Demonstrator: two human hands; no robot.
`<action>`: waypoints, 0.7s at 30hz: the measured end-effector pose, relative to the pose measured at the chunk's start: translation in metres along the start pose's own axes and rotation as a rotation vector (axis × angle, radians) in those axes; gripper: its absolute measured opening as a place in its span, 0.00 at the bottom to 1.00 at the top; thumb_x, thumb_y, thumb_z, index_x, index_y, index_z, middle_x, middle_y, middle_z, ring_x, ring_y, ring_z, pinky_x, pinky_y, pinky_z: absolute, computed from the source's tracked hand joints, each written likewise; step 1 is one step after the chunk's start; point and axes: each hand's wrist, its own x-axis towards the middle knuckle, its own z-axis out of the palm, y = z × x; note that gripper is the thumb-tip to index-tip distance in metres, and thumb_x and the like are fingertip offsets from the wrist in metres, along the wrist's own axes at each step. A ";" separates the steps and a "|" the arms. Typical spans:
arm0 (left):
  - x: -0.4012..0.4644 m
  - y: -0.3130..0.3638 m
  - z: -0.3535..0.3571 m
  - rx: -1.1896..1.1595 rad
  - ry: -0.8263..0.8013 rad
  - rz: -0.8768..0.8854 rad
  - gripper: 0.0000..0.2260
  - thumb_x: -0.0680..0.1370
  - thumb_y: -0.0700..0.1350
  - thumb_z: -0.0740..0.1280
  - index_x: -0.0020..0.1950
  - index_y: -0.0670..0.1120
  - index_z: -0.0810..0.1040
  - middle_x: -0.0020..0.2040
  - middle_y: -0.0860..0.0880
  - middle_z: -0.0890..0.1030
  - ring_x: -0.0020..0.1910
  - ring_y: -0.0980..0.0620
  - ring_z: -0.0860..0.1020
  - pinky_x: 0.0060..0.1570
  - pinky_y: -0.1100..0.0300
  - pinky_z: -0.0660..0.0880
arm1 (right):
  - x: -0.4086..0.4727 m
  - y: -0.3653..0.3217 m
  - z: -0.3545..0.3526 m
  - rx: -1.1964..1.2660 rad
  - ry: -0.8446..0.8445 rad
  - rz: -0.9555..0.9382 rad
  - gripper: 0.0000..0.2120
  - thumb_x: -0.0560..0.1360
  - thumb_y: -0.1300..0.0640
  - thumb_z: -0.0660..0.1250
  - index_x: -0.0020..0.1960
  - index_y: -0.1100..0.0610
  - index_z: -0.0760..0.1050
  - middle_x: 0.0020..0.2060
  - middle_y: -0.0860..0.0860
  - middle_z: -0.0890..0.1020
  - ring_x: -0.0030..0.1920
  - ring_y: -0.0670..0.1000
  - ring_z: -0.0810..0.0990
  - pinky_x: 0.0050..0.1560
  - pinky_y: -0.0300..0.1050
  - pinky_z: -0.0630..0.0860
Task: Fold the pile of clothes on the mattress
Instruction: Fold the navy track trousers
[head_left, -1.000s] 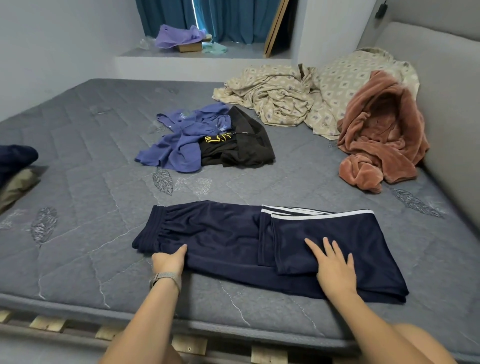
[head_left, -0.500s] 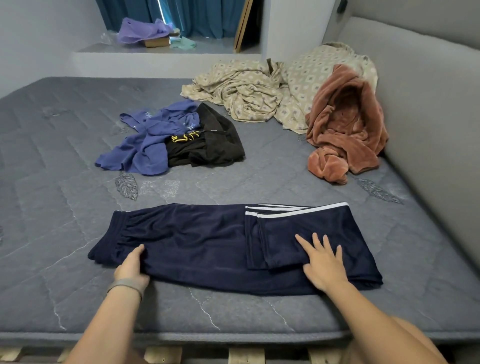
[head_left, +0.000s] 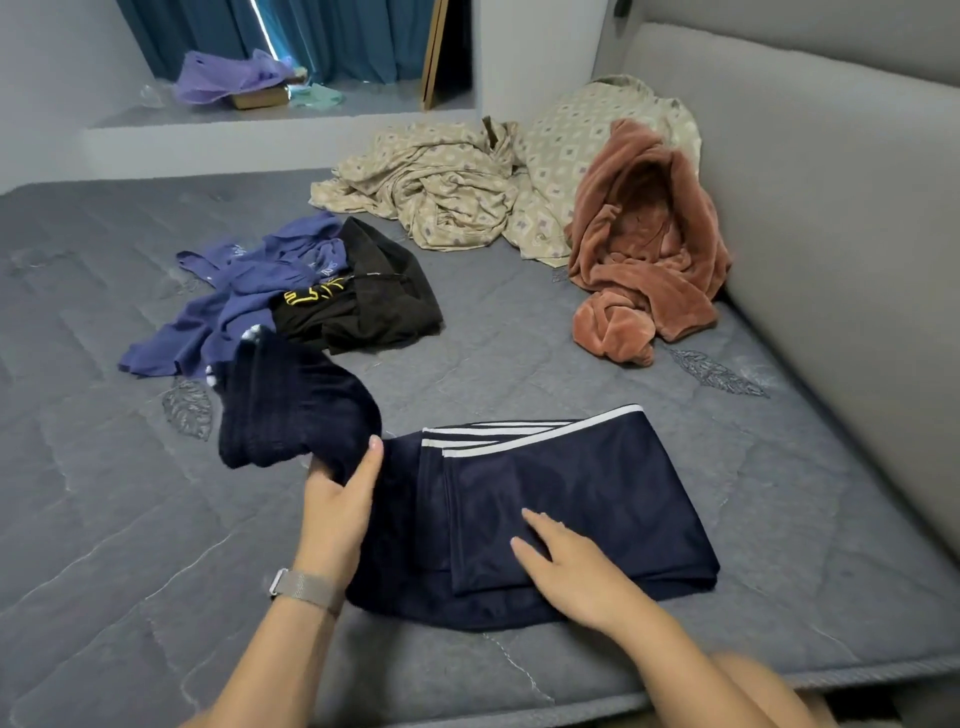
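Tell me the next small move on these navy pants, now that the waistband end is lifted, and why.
Probably carry the waistband end across to the right and lay it over the folded half. The left hand grips that end raised off the mattress, while the right hand rests flat on the navy pants, pinning the striped half so it should not slide.

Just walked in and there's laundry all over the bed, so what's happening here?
A person is folding navy track pants at the near edge of the mattress. The left hand grips the waistband end, lifted and coming over toward the folded leg end, which the right hand presses flat. Farther back, a purple garment and a black garment lie unfolded in a pile. A patterned beige sheet and a rust fleece blanket lie crumpled by the headboard.
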 end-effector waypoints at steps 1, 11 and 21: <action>-0.007 -0.002 0.016 0.058 -0.091 0.034 0.10 0.77 0.40 0.68 0.58 0.46 0.77 0.54 0.53 0.82 0.56 0.55 0.79 0.61 0.57 0.73 | -0.001 -0.005 -0.010 0.261 0.090 0.054 0.27 0.81 0.42 0.53 0.78 0.49 0.57 0.76 0.46 0.61 0.76 0.48 0.57 0.75 0.44 0.52; -0.031 -0.069 0.063 0.736 -0.768 0.358 0.19 0.75 0.60 0.60 0.66 0.64 0.69 0.73 0.56 0.67 0.74 0.62 0.60 0.74 0.60 0.57 | 0.030 0.053 -0.076 1.776 0.573 0.347 0.30 0.72 0.28 0.57 0.53 0.52 0.79 0.52 0.56 0.83 0.53 0.58 0.81 0.60 0.55 0.75; 0.006 -0.098 0.024 0.781 -0.193 -0.370 0.17 0.73 0.54 0.72 0.53 0.42 0.77 0.51 0.45 0.82 0.52 0.44 0.79 0.50 0.55 0.75 | 0.035 0.094 -0.088 0.917 0.515 0.547 0.14 0.70 0.66 0.73 0.54 0.65 0.78 0.37 0.57 0.81 0.36 0.55 0.80 0.36 0.48 0.80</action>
